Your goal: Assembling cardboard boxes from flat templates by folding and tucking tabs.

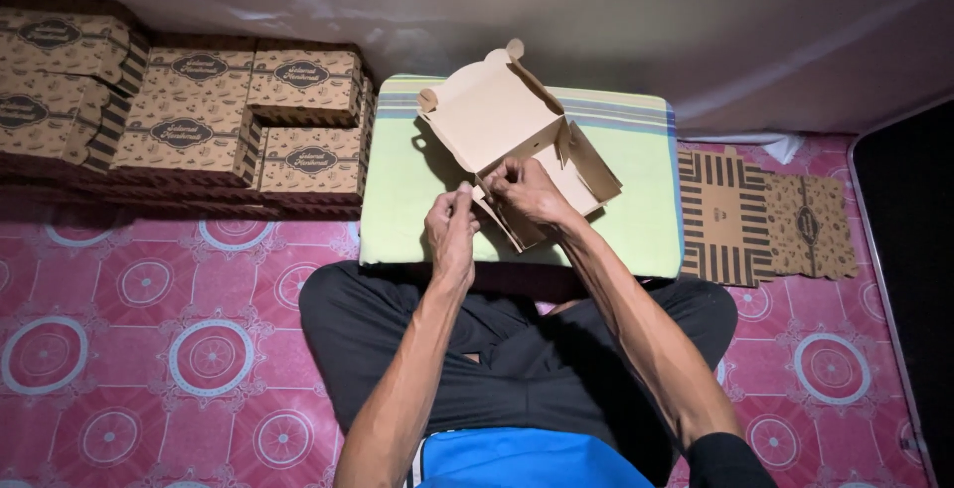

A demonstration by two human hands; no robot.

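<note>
A half-folded brown cardboard box (494, 115) lies open on a pale green cushion (397, 190), its lid with two rounded tabs raised toward the far side. My left hand (452, 233) pinches the box's near left corner flap. My right hand (524, 190) grips the near wall of the same box, fingers curled over its edge. Both forearms reach forward over my crossed legs in dark trousers.
Several finished printed brown boxes (189, 110) are stacked at the left against the wall. A pile of flat unfolded box blanks (760, 215) lies to the right of the cushion. A pink patterned mat (149, 349) covers the floor. A dark edge runs along the far right.
</note>
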